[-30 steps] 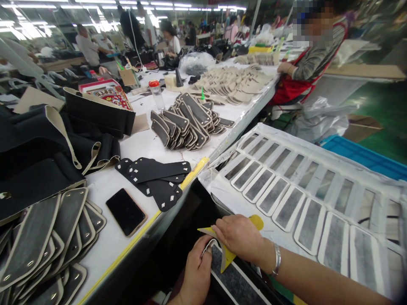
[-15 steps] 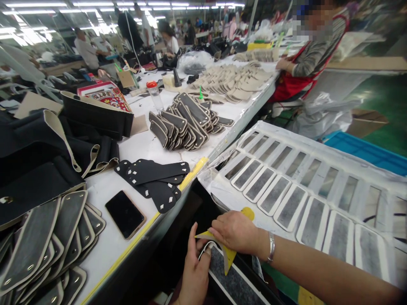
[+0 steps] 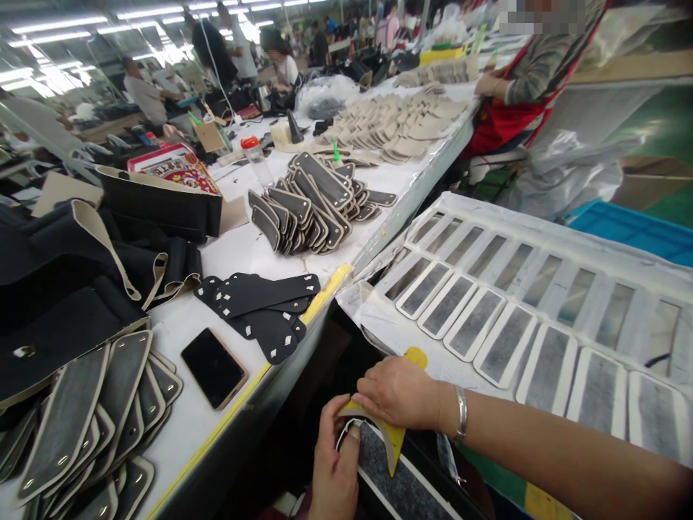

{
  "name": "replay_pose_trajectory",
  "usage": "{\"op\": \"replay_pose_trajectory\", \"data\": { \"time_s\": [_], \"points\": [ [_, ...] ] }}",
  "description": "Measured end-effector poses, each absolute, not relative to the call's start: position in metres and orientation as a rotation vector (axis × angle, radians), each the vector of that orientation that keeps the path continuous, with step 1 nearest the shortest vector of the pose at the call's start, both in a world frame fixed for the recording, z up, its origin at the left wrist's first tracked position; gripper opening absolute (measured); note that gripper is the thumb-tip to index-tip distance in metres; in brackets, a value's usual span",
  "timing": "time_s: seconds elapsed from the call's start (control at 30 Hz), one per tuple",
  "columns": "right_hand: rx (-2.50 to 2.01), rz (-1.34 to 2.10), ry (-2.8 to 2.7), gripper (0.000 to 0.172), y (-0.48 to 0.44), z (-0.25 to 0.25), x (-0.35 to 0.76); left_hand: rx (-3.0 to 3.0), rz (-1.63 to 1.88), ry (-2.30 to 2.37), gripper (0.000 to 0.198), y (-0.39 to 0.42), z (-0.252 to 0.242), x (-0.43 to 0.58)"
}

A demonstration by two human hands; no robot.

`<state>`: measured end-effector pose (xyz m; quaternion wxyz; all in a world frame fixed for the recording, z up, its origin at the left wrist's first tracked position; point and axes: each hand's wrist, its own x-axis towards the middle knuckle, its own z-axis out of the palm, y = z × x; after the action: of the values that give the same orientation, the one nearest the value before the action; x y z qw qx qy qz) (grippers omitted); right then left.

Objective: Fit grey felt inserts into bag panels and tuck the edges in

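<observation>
My right hand (image 3: 398,393), with a silver bracelet at its wrist, is closed on a yellow scraper (image 3: 395,451). The scraper's wide, curved blade lies against a dark grey strip (image 3: 403,478) with white borders, and its rounded end (image 3: 416,356) sticks out beyond my knuckles. Around the rounded tip of this strip my left hand (image 3: 336,462) is closed, its thumb on the upper face by the white edge and its fingers behind. Black material lies under and beside the strip, low in my lap. My fingertips partly hide the strip's end.
On the right lies a white board (image 3: 525,289) with grey panels in rows. The left table holds a phone (image 3: 214,368), black strap pieces (image 3: 265,303), stacked grey pieces (image 3: 70,426) and another pile (image 3: 308,206). A co-worker (image 3: 520,87) sits beyond a blue crate (image 3: 633,227).
Both hands keep their grip and the scraper has shifted slightly down along the strip. My left forefinger, raised before, is now bent in towards the scraper. The view has tilted slightly.
</observation>
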<state>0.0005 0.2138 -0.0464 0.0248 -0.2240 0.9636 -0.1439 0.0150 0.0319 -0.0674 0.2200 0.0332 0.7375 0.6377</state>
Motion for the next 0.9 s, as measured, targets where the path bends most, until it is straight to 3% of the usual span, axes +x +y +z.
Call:
{"op": "replay_pose_trajectory", "data": {
  "time_s": [0.23,0.9],
  "points": [
    [-0.757,-0.416,2.961,0.042,0.218,-0.047,0.001,0.270,1.637,2.209,0.027,0.027,-0.070,0.012],
    [-0.651,-0.523,2.942,0.043,0.230,-0.053,0.019,0.545,1.374,2.248,0.031,0.027,-0.069,0.014]
  ]
}}
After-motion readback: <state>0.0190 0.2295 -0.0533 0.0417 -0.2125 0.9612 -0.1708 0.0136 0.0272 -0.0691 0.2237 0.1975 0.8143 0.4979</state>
